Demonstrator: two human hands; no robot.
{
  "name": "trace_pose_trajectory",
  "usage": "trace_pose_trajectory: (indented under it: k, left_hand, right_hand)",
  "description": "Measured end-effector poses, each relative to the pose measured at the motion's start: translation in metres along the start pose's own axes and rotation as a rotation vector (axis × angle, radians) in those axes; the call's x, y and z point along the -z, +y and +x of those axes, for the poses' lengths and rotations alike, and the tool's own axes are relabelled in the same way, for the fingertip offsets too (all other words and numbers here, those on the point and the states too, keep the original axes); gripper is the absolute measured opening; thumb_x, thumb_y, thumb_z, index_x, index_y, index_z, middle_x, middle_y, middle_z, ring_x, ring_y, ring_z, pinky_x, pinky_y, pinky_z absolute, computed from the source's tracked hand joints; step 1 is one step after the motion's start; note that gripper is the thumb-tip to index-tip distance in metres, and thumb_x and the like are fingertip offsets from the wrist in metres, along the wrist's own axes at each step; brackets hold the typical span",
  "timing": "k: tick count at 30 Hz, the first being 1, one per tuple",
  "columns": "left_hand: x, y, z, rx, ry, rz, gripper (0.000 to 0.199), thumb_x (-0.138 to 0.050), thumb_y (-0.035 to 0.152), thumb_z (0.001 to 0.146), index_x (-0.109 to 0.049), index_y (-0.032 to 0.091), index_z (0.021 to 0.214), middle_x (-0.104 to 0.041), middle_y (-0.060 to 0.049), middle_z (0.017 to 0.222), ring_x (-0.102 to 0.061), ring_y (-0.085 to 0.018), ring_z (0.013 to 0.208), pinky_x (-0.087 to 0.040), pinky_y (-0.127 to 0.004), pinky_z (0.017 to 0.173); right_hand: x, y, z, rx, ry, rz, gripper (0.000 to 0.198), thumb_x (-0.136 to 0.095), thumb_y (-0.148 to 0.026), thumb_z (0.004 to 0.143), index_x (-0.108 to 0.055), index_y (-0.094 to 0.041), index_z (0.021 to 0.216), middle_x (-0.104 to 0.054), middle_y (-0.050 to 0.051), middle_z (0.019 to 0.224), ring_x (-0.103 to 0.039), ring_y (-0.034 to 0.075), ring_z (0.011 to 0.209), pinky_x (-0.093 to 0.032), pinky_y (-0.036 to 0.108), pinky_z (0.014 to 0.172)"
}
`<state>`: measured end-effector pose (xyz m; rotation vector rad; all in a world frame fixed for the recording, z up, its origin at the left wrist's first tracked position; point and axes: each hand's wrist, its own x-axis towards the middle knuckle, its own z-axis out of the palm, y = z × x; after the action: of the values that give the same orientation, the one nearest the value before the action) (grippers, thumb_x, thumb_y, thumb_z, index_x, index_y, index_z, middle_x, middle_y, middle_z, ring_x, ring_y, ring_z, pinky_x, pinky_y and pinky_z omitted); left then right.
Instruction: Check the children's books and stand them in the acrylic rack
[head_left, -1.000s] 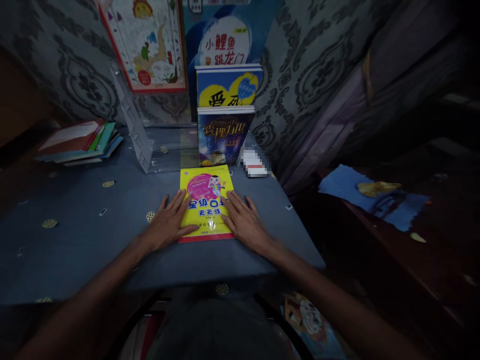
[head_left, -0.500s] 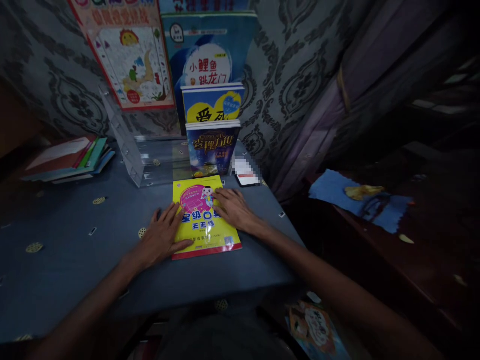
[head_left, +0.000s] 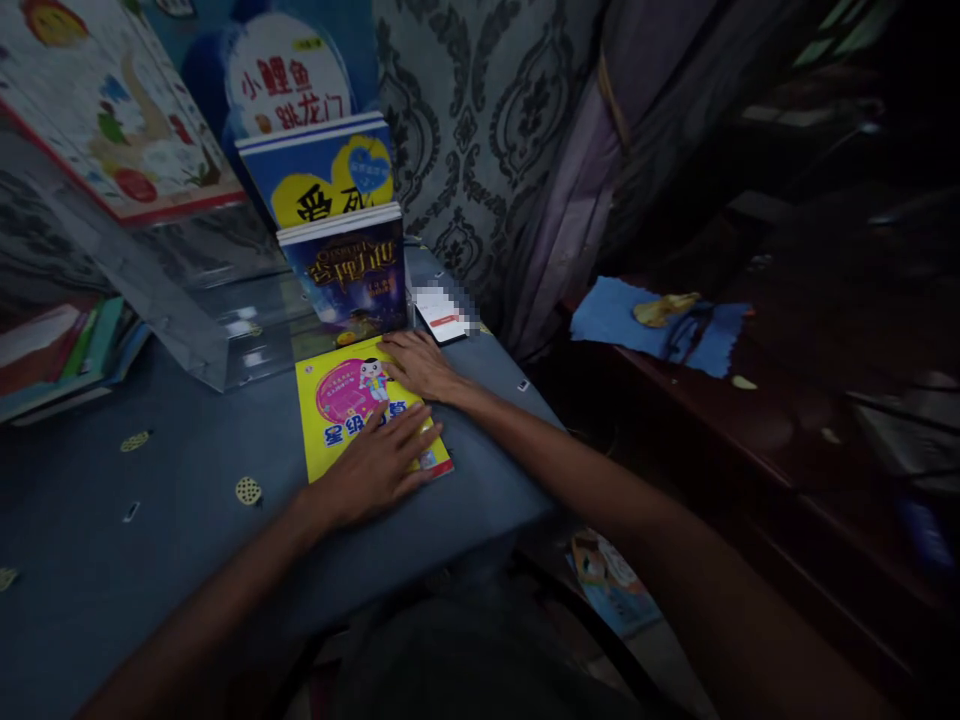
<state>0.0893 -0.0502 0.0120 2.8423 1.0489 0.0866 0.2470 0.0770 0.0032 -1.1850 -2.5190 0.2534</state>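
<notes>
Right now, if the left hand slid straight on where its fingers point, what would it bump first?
Probably the right wrist, just past the edge of the yellow book, though how high it sits is hard to judge.

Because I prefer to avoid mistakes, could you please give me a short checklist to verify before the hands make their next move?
1. Yellow book lying on the table: ok.
2. Left hand on the book: ok, spread across the lower cover.
3. Right hand at the book: ok, by its upper right edge.
4. Title fully visible: not ok, the left hand hides part.
5. Gap between the yellow book and the upright dark-blue book: cannot tell.
6. Book pile apart from both hands: ok.
</notes>
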Motion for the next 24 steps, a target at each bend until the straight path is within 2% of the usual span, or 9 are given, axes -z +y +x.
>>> trace_pose_trajectory:
  k: [3, 13, 19, 24]
  left_hand:
    - [0.001, 0.013, -0.002, -0.099, -0.019, -0.048, 0.051, -0.035, 0.047, 0.106, -0.040, 0.031, 0.155, -0.039, -0.007, 0.164, -0.029, -0.025, 0.155, -0.016, -0.055, 0.128]
    - [0.008, 0.018, -0.004, -0.070, -0.010, -0.054, 0.043, -0.036, 0.041, 0.107, -0.049, 0.038, 0.148, -0.041, -0.003, 0.163, -0.032, -0.023, 0.154, -0.023, -0.057, 0.125]
    - [0.010, 0.020, -0.006, -0.063, -0.010, -0.085, 0.042, -0.038, 0.040, 0.107, -0.052, 0.037, 0.146, -0.043, -0.004, 0.162, -0.032, -0.023, 0.154, -0.024, -0.055, 0.126]
    - [0.011, 0.020, -0.006, -0.090, -0.020, -0.135, 0.045, -0.037, 0.041, 0.107, -0.047, 0.033, 0.150, -0.040, -0.005, 0.163, -0.031, -0.022, 0.154, -0.023, -0.054, 0.127]
  right_hand:
    - [0.001, 0.001, 0.000, -0.001, 0.002, 0.004, 0.041, -0.046, -0.030, 0.104, -0.058, -0.015, 0.140, -0.057, 0.012, 0.149, -0.049, 0.026, 0.135, -0.030, 0.045, 0.118]
    - [0.004, -0.008, -0.003, -0.067, 0.018, -0.026, 0.043, -0.046, -0.030, 0.103, -0.057, -0.014, 0.142, -0.055, 0.014, 0.152, -0.049, 0.026, 0.139, -0.030, 0.049, 0.120]
    - [0.006, -0.011, -0.003, -0.094, -0.003, -0.039, 0.047, -0.045, -0.032, 0.104, -0.052, -0.012, 0.146, -0.052, 0.014, 0.154, -0.047, 0.028, 0.141, -0.028, 0.052, 0.121]
    - [0.002, -0.007, -0.001, -0.079, 0.003, -0.050, 0.046, -0.045, -0.031, 0.104, -0.053, -0.013, 0.145, -0.053, 0.014, 0.153, -0.048, 0.028, 0.140, -0.029, 0.052, 0.120]
